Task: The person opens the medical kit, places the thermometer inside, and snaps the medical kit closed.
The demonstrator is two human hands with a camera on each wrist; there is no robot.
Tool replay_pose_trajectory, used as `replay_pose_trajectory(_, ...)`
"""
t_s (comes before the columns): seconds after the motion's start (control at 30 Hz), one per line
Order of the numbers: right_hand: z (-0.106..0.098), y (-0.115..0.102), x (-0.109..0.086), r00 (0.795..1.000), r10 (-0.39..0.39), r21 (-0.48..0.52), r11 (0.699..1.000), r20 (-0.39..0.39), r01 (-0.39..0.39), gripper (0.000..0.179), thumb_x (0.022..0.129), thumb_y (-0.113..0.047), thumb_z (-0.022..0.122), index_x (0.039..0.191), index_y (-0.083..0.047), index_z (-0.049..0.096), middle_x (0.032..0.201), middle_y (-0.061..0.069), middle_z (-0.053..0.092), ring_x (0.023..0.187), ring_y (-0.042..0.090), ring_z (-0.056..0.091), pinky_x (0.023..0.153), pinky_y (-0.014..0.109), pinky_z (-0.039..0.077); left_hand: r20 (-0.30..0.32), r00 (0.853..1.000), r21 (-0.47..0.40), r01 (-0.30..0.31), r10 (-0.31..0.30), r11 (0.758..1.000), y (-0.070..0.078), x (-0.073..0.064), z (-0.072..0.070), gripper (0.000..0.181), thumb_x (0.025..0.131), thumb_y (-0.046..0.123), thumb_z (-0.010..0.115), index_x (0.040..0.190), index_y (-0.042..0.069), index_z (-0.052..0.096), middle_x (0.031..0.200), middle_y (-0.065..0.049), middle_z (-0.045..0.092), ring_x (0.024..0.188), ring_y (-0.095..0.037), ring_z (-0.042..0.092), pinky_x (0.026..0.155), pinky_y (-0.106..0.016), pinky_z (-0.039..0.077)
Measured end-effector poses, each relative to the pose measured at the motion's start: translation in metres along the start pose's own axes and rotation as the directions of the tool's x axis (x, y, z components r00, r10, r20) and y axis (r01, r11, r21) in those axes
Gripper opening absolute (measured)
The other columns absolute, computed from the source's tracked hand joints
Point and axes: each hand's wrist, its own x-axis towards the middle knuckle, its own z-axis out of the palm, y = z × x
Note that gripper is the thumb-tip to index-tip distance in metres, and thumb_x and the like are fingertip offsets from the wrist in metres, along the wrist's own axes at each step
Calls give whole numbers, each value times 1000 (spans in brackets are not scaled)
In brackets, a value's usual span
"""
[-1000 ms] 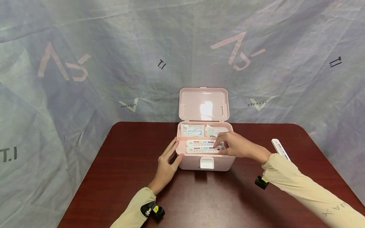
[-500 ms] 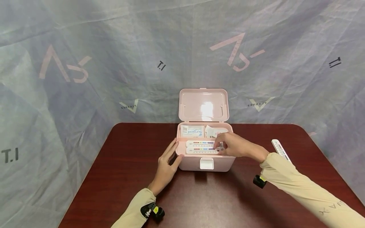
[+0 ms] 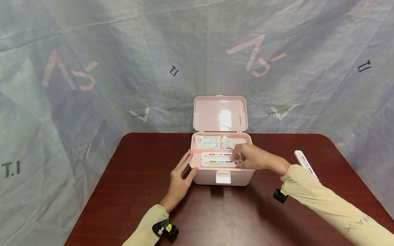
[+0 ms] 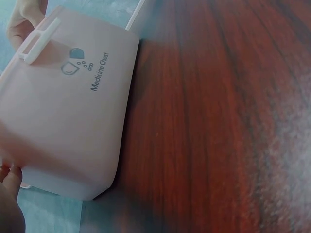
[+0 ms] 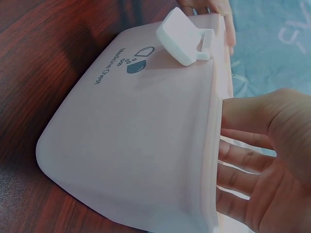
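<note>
A pink medicine chest (image 3: 204,176) stands on the table with its lid (image 3: 209,111) raised. My left hand (image 3: 179,182) rests against the chest's left side, fingers extended along the rim. Two white thermometer strips with coloured scales lie side by side in the front compartment, the rear strip (image 3: 215,156) behind the front strip (image 3: 215,163). My right hand (image 3: 253,156) reaches over the right rim, thumb and forefinger pinching the right end of the front strip. In the right wrist view, the chest wall hides the fingertips of that hand.
Behind the strips, one compartment holds a packet marked Surgical (image 3: 207,141), another some white packets (image 3: 232,141). A similar white strip (image 3: 304,163) lies on the dark red table (image 3: 138,164) to the right. A grey printed cloth (image 3: 172,44) hangs around the table.
</note>
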Motion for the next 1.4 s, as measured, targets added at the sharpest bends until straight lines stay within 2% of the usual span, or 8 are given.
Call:
replay_pose_trajectory(0.27,-1,2,1,999,-34,-2,999,-5,34,15,72,2,77,78,-8,67,73,2,57,66,21,55,56,22,45,-12,1000,0,-22,22,1000,1,2,0,50,89,-2,62,134,-12,44,144,-26,36,131,-39,37,95,-50,43)
replay_pose_trajectory(0.53,-1,2,1,999,-33,16,999,1,33,15,72,3,76,78,-8,68,75,1,60,67,23,57,56,22,47,-16,999,5,-32,32,999,2,2,0,50,89,-2,62,134,-13,44,143,-26,37,131,-39,38,95,-47,43)
replay_pose_trajectory(1.4,2,6,1,999,-41,28,999,-3,41,13,73,3,76,75,-9,69,74,1,60,63,13,54,53,21,47,-30,999,-5,-34,34,999,2,0,0,49,88,-4,63,132,-14,45,142,-27,38,129,-41,39,94,-50,42)
